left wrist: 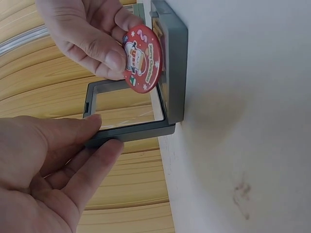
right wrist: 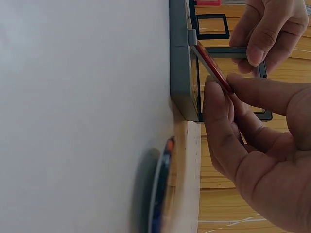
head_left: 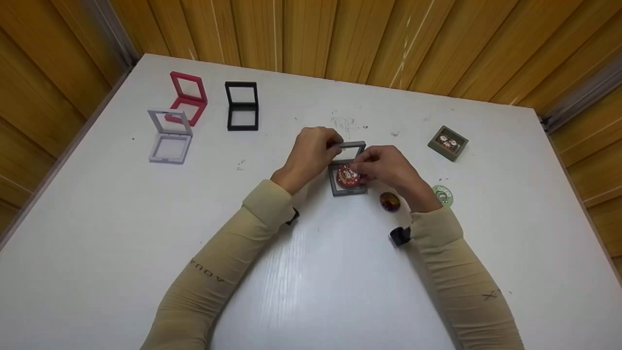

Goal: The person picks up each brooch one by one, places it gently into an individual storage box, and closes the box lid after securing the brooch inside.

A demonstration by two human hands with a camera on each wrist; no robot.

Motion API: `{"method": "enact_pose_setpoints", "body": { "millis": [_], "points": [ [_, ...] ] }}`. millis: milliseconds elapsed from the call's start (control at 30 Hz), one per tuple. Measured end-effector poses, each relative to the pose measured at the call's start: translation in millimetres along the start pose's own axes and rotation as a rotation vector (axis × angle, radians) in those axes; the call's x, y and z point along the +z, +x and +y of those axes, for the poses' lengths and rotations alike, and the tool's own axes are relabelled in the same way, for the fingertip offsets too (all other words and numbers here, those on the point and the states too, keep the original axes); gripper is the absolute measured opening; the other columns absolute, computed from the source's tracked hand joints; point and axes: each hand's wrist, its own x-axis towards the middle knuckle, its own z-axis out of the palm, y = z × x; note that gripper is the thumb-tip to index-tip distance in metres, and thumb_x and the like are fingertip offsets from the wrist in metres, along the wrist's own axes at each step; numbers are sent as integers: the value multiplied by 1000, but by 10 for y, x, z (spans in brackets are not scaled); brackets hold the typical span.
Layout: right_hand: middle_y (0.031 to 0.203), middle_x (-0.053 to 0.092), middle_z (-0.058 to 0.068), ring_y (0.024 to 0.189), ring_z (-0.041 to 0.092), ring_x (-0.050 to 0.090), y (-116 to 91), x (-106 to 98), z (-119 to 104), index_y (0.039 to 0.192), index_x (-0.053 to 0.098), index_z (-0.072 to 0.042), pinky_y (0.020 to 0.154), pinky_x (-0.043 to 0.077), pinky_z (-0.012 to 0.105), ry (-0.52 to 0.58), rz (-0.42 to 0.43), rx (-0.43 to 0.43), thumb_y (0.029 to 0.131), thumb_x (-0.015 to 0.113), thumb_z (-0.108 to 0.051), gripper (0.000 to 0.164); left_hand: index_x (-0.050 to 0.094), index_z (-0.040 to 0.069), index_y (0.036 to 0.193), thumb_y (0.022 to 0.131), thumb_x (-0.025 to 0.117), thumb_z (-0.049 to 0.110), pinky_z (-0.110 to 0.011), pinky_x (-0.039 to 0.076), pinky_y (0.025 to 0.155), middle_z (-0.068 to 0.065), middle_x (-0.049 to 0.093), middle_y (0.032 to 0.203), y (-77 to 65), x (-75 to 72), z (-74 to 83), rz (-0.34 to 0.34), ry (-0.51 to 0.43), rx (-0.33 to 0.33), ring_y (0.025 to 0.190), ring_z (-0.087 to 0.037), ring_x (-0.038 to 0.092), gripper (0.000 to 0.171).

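Observation:
A grey display frame (head_left: 348,192) stands on the white table, its lid hinged up and its base flat. My left hand (head_left: 312,153) pinches the raised lid (left wrist: 136,132) by its edge between thumb and fingers. Between the thumb and fingers of my right hand (head_left: 388,167) is a round red badge (left wrist: 143,58) with a cartoon figure and "Merry Christmas" lettering. It is tilted over the frame's base, one edge close to the membrane; whether it touches cannot be told. A dark brown, glossy round badge (head_left: 389,201) lies beside the frame, below my right hand.
White (head_left: 170,148), red (head_left: 187,99) and black (head_left: 242,107) frames stand opened at the back left. To the right are a closed olive frame (head_left: 448,143) with a badge inside and a green round badge (head_left: 442,195), partly behind my right wrist. Wooden panels (head_left: 301,34) border the table.

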Motion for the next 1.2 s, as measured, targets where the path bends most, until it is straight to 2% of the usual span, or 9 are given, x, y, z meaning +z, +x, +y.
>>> {"method": "enact_pose_setpoints", "body": {
  "millis": [533, 833, 1200],
  "points": [
    [94, 64, 10, 79, 21, 63, -10, 32, 17, 97, 67, -3, 69, 53, 33, -67, 17, -36, 89, 72, -22, 22, 74, 6, 100, 90, 68, 5, -22, 50, 70, -3, 71, 94, 0, 8, 3, 12, -4, 9, 80, -9, 63, 12],
    [93, 65, 10, 78, 21, 64, -3, 48, 0, 96, 68, -2, 68, 52, 31, -93, 27, -12, 88, 73, -19, 20, 74, 5, 100, 90, 68, 5, -22, 50, 69, -3, 70, 92, -7, 8, 6, 13, -8, 8, 79, -10, 62, 12],
    [94, 66, 11, 79, 22, 66, -34, 51, -10, 96, 67, -2, 69, 54, 31, -137, 38, -21, 88, 72, -15, 16, 74, 5, 101, 90, 68, 5, -21, 50, 69, -3, 71, 94, -3, 27, 4, 10, -1, 3, 80, -10, 61, 13]
  ]
}}
